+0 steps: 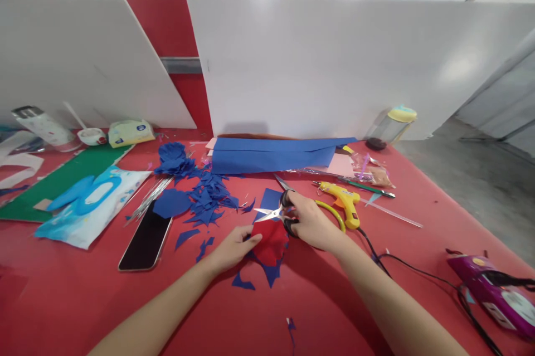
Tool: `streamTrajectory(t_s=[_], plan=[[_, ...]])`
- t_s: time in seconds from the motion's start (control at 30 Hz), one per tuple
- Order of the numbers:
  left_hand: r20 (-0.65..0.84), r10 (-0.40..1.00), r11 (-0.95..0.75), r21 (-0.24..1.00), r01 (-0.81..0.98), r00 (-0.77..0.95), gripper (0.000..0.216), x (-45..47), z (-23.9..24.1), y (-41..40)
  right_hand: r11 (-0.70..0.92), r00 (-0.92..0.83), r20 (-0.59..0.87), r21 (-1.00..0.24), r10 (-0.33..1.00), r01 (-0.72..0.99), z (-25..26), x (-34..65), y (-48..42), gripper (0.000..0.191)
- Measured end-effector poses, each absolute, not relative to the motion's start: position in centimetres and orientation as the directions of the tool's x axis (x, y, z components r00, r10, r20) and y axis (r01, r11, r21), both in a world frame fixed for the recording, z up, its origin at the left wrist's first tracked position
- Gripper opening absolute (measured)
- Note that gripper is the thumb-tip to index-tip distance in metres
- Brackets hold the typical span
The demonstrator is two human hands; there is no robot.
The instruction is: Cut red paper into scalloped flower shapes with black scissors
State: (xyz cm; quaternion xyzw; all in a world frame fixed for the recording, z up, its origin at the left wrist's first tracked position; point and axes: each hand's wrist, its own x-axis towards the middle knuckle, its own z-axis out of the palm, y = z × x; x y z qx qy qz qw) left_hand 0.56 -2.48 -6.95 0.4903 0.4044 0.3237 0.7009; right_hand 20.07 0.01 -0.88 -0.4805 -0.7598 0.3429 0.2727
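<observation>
My left hand (234,249) pinches the edge of a red piece of paper (268,243) between thumb and fingers. My right hand (312,223) grips small scissors (271,214) by their black handles. Their blades are apart and lie at the paper's upper edge, pointing left. Under and around the red piece are blue scraps (271,273). Just beyond it lies a blue piece of paper (270,198), partly covered by the scissors and hand. Close behind my right wrist shows a yellow loop handle (337,216), partly hidden.
Blue cuttings (209,191) and a phone (144,242) lie left. Folded blue sheets (267,156) lie behind. A yellow glue gun (343,195) with a black cord, a purple power strip (493,292) and a bottle (388,128) are right. White boards (334,66) stand along the back.
</observation>
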Motion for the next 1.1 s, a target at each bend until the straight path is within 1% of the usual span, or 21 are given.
streamTrajectory(t_s=[0.07,0.13,0.2,0.23,0.3,0.37,0.5,0.6,0.73,0.93,1.0,1.1], plan=[[-0.256,0.869,0.319,0.944,-0.086,0.423,0.042,0.7,-7.1,-2.4,0.215,-0.302,0.063,-0.838,0.951,0.502,-2.0,19.6,0.2,0.021],[-0.263,0.889,0.326,0.938,-0.116,0.375,0.044,0.7,-7.4,-2.3,0.142,-0.244,0.037,-0.893,0.969,0.427,-3.2,19.1,0.4,0.017],[-0.265,0.905,0.326,0.934,-0.143,0.333,0.045,0.7,-7.7,-2.1,0.139,-0.209,0.062,-0.915,0.976,0.379,-4.4,18.7,0.4,0.018],[-0.265,0.911,0.325,0.933,-0.154,0.317,0.045,0.7,-7.9,-2.0,0.153,-0.191,0.084,-0.911,0.978,0.384,-5.0,18.6,0.3,0.018],[-0.265,0.919,0.322,0.931,-0.170,0.293,0.045,0.7,-8.1,-1.8,0.152,-0.195,0.078,-0.904,0.978,0.401,-5.8,18.4,0.1,0.018],[-0.264,0.923,0.319,0.932,-0.174,0.280,0.043,0.7,-8.2,-1.8,0.133,-0.199,0.065,-0.926,0.978,0.354,-6.6,18.3,-0.2,0.020],[-0.270,0.922,0.321,0.934,-0.156,0.277,0.040,0.7,-8.1,-1.8,0.093,-0.189,0.053,-0.973,0.981,0.210,-8.2,18.2,-0.9,0.027],[-0.293,0.917,0.338,0.931,-0.139,0.271,0.039,0.6,-8.1,-1.8,0.069,-0.101,0.051,-0.980,0.994,0.185,-9.1,18.1,-1.1,0.029],[-0.306,0.929,0.337,0.932,-0.134,0.207,0.036,0.6,-8.0,-1.8,0.073,-0.050,0.066,-0.985,0.997,0.156,-9.5,17.9,-1.2,0.029],[-0.210,0.976,0.216,0.969,-0.120,0.061,0.021,0.3,-7.3,-1.7,0.010,-0.029,0.009,-0.999,1.000,0.037,-9.0,17.9,-1.2,0.035],[-0.198,0.978,0.203,0.974,-0.103,0.060,0.020,0.2,-7.2,-1.7,-0.009,-0.019,-0.009,-1.000,1.000,0.001,-8.7,17.8,-1.3,0.037],[-0.211,0.969,0.223,0.971,-0.082,0.130,0.024,0.2,-7.4,-1.9,-0.013,0.013,-0.013,-1.000,1.000,-0.010,-8.3,17.5,-1.4,0.039]])
